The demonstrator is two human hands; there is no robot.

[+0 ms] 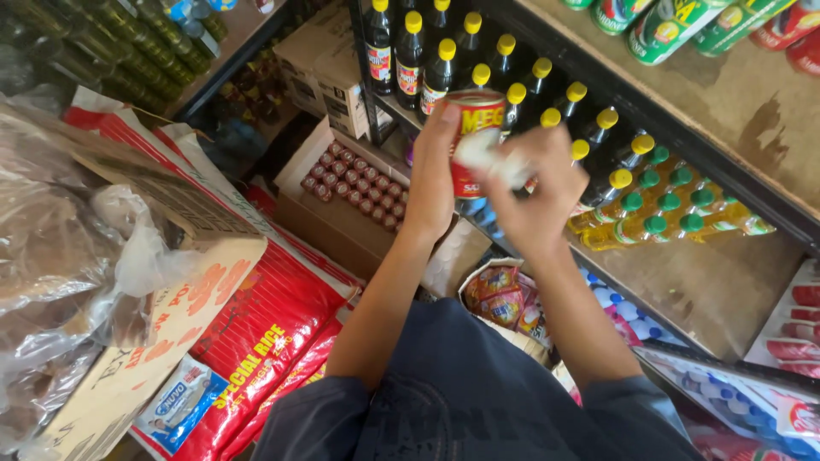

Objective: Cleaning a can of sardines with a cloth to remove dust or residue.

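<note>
Dark metal shelves (598,77), cluttered shop floor

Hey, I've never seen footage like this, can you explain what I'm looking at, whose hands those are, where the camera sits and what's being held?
There is no machine here: a person wears one camera on the head, looking down at their own two hands in a shop. The left hand holds a red can upright. The right hand presses a white cloth against the can. Behind stand dark bottles with yellow caps on a shelf. Below left lie red sacks and an open box of small cans.
</note>
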